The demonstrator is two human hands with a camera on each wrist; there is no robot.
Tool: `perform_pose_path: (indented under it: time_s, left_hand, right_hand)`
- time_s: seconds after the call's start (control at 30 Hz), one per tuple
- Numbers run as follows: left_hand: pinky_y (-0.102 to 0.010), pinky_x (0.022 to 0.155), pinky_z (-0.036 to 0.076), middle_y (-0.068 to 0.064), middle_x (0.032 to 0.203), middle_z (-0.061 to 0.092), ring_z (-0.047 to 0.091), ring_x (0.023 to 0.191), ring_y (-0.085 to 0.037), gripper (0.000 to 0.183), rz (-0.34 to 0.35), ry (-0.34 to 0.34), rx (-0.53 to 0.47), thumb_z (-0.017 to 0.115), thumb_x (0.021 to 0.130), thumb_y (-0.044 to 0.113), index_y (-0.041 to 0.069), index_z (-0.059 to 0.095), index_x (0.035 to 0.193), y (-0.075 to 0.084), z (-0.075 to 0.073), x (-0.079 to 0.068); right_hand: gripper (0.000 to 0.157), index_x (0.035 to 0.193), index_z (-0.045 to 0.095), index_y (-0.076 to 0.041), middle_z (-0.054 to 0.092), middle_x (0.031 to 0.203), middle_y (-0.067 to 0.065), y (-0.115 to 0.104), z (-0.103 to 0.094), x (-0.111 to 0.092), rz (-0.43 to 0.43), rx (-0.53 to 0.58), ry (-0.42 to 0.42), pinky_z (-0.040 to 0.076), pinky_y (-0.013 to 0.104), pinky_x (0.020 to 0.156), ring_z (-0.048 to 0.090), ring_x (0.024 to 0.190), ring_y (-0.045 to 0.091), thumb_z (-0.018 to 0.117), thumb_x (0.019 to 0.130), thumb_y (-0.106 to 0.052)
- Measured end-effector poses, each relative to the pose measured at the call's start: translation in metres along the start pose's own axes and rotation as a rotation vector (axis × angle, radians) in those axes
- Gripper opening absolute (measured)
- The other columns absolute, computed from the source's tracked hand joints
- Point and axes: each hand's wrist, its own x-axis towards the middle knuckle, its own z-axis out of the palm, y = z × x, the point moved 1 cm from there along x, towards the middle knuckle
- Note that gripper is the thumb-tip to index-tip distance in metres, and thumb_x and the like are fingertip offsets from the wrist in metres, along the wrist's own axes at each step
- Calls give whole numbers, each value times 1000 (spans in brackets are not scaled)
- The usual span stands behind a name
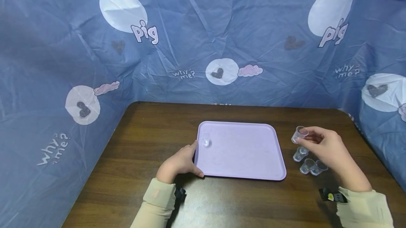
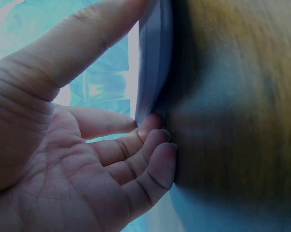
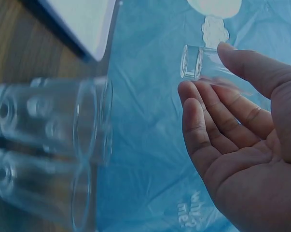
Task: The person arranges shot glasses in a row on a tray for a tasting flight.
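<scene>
My right hand (image 1: pixel 326 147) pinches a small clear shot glass (image 1: pixel 299 135) between thumb and fingers, above the table to the right of the tray. In the right wrist view the held glass (image 3: pixel 191 63) has its thick base pointing away from the palm. My left hand (image 1: pixel 179 161) holds the near left corner of the lilac tray (image 1: pixel 241 150). Its thumb is at the front edge and its fingers at the left side; in the left wrist view the fingertips meet the tray's rim (image 2: pixel 152 63). Another clear shot glass (image 1: pixel 206 140) stands on the tray's left part.
Several more clear glasses stand close together under my right hand, among them a front one (image 1: pixel 307 166), one beside it (image 1: pixel 318 168) and one farther back (image 1: pixel 299 154). The brown wooden table (image 1: pixel 152 133) meets a blue printed cloth (image 1: pixel 177 37) behind.
</scene>
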Motion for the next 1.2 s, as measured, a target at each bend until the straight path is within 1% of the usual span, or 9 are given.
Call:
perform_pose_path:
  time_s: [0.1,0.2,0.27,0.63,0.8,0.93,1.07,1.2]
  left_hand:
    - [-50,107,39,-35,141,47,47,131,-41,127,-2,-5,2,101,61,26,-11,24,155,0,0,1]
    - [-49,108,38,-35,143,45,46,132,-40,128,-9,-7,11,101,62,27,-10,23,156,-1,0,2]
    - [-49,108,38,-35,143,45,45,133,-40,128,-13,-7,15,101,62,27,-10,23,156,-2,-1,2]
    - [-50,108,38,-34,144,45,44,133,-41,128,-23,-11,10,101,62,28,-10,24,156,0,0,1]
    - [-50,108,38,-35,142,46,45,133,-42,127,-17,-5,10,101,61,27,-11,25,156,1,0,1]
    - [-50,108,38,-34,142,47,45,132,-41,128,-13,-3,11,101,60,27,-11,25,155,1,0,1]
    - [-50,107,39,-34,141,47,46,131,-41,128,-13,-3,11,101,60,27,-11,25,155,1,1,1]
    - [-50,108,38,-34,141,47,46,132,-41,128,-20,-6,11,101,60,27,-11,25,156,1,0,0]
  right_hand:
    - [35,112,72,0,73,98,13,-5,8,3,4,-19,-28,52,17,66,67,83,15,82,89,-24]
    - [35,112,72,0,72,99,13,-12,17,6,-3,6,-55,53,20,66,68,85,22,82,89,-24]
    - [34,111,72,0,72,99,13,-16,23,9,-12,28,-67,54,21,67,68,86,24,83,88,-23]
    - [28,104,74,-3,73,97,7,-35,62,23,-25,128,-130,56,24,68,70,85,21,87,83,-16]
    - [28,105,75,0,74,97,8,-43,78,29,-29,180,-159,56,26,69,70,84,21,87,83,-13]
    - [27,105,75,0,74,96,8,-50,92,31,-40,194,-180,56,27,69,70,82,20,86,83,-11]
    - [24,103,74,0,73,96,7,-57,106,32,-69,205,-200,56,28,70,70,82,19,85,83,-9]
    - [22,99,73,2,72,91,8,-64,122,35,-112,222,-211,56,28,69,70,79,20,85,82,-5]
